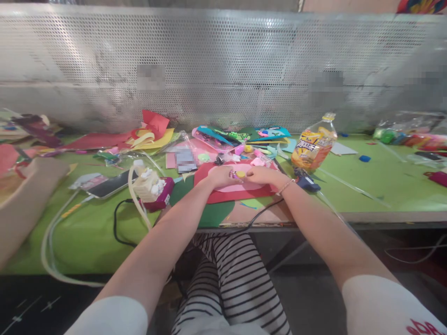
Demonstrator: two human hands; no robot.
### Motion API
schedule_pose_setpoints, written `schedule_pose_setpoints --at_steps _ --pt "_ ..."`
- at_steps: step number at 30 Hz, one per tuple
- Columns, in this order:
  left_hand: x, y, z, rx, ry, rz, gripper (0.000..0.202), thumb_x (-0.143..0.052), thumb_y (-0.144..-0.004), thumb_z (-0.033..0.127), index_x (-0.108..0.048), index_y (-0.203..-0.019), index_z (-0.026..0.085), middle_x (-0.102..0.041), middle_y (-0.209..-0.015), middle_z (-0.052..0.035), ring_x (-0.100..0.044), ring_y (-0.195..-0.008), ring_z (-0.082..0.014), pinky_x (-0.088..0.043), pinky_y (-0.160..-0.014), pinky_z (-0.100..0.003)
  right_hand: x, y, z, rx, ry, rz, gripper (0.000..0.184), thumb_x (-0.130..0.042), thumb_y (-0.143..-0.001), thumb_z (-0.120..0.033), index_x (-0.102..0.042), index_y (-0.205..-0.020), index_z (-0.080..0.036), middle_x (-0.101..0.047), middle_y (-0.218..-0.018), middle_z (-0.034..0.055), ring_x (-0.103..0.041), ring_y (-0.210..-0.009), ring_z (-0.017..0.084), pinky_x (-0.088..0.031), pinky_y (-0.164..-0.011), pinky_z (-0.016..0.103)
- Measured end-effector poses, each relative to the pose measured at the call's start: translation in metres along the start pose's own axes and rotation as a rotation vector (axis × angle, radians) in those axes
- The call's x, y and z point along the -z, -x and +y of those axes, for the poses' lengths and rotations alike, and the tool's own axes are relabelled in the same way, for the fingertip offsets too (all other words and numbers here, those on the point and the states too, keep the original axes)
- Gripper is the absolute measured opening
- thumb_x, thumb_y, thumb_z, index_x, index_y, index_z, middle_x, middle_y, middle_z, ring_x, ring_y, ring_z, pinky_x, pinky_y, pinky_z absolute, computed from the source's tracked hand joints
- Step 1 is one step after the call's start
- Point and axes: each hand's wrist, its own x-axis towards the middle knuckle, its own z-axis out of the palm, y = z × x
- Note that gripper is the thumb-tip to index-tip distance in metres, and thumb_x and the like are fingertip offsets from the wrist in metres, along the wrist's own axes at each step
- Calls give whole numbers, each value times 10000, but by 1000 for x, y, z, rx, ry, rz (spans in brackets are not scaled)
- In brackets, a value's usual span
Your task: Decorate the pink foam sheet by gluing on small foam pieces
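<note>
Both my hands meet over a red foam sheet [216, 193] with a pink shape [240, 187] on it, near the front edge of the green table [91, 242]. My left hand [220, 176] and my right hand [259, 175] are closed in a pinch round a small yellow and pink piece [239, 174] held between them. A bracelet sits on my right wrist. The fingertips are too small to see in detail.
A juice bottle [313, 145] leans right of my hands, a blue glue gun [307, 181] below it. Left lie a phone [110, 184], a small box with white figures [151, 185], cables and tubing. Coloured foam scraps [244, 136] litter the back. Perforated metal panel [223, 65] behind.
</note>
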Motion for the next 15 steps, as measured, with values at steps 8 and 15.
schedule_pose_setpoints --at_steps 8,15 --pt "-1 0 0 23 2 -5 563 -498 -654 715 -590 -866 202 -660 -851 -57 -596 -759 -198 -357 -583 -264 3 0 2 -53 -148 -46 358 -464 -798 -411 -606 -606 -144 -576 -562 33 -484 -486 112 -320 -500 244" --pt "-2 0 2 -6 -41 9 585 -437 -680 731 -598 -869 200 -669 -885 -70 -616 -796 -216 -370 -588 -274 6 3 1 -3 -126 -55 305 -457 -809 -380 -610 -676 -152 -561 -594 14 -448 -508 103 -297 -506 240"
